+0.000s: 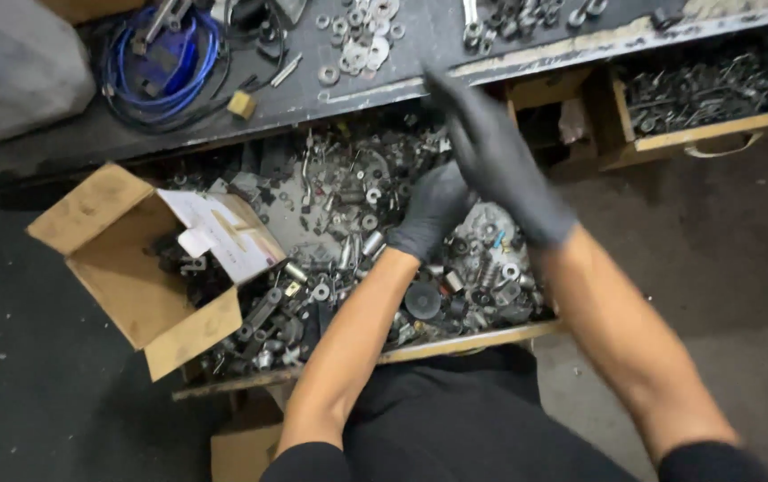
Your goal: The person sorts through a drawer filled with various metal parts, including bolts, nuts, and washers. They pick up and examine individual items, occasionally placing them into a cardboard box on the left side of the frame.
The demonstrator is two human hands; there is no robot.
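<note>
left hand point(431, 214): black glove, down in the open drawer point(455, 344) right in front of me, fingers curled into the pile of loose hardware point(348, 223). Can't tell if it's actually pinching anything or just resting on the heap.

right hand point(496, 161): also gloved, lifted above the drawer toward 1 o'clock, fingers stretched out flat and spread. Nothing in it that I can see, but it's blurry, so take that with a grain of salt.

why like this: my guess is the low hand is digging while the other is held up clear of the mess.

the hardware: nuts, washers, bolts, springs and a black rubber disc point(422, 299) near the front edge at about 6 o'clock of my left hand. All jumbled, nothing sorted.

cardboard box point(134, 286): sits tipped open at 9 o'clock, over the drawer's left corner, dark metal bits inside and a white paper sheet point(223, 232) lying across its flap. It eats up that whole side of the drawer.

tabletop point(420, 36): at 12 o'clock, dark and scuffed, with a bunch of washers point(357, 36) laid out, a blue cable coil point(161, 62) at 11 and more small fasteners further right.

second drawer point(714, 112): pulled out at 2 o'clock, also full of metal parts.

in the way: honestly just the clutter itself, everything buries everything else.
</note>
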